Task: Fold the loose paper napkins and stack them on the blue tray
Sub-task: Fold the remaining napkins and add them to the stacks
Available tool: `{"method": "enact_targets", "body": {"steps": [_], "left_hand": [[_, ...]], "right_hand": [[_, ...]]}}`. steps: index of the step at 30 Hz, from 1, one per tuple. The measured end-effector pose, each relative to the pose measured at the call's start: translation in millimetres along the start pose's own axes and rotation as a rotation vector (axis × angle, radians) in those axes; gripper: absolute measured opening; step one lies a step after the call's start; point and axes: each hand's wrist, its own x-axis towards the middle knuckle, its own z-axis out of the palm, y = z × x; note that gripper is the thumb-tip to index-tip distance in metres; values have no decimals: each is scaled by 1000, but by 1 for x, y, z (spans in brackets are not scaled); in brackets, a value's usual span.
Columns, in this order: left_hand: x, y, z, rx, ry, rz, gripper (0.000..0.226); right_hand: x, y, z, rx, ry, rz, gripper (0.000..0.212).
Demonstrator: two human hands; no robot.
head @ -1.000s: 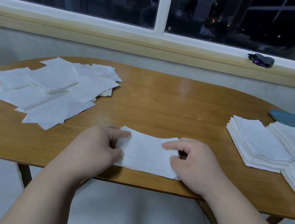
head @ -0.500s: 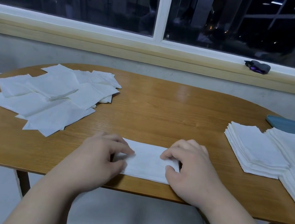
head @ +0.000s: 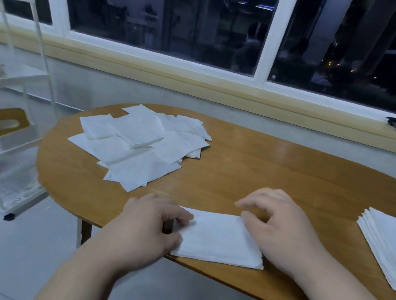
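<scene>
Paper napkin [head: 217, 239] sits folded at the worktop's [head: 265, 172] near edge; my left hand [head: 150, 227] pinches its left end, right hand [head: 282, 233] rests on the right end, fingers loosely curled.

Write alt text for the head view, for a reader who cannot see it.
The left hand pinches one end of a folded napkin at the near edge of a table, while the right hand rests on the other end. A loose pile of napkins lies behind to the left; a neat stack sits at the right.
</scene>
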Motion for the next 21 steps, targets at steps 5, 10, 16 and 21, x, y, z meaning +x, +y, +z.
{"method": "enact_targets", "body": {"steps": [5,10,16,21], "left_hand": [[-11,-19,-17,-18,64,-48,31],[-15,-34,-29,-18,87,-64,31],[-14,-40,-28,-26,86,-22,33],[-13,-41,-26,-42,101,1,22]], "right_hand": [[65,-43,16,-8,-119,-81,19],[120,-56,60,-64,-213,-59,19],[156,-47,87,-137,-183,-3,31],[173,-53,98,-179,-204,-4,28]]}}
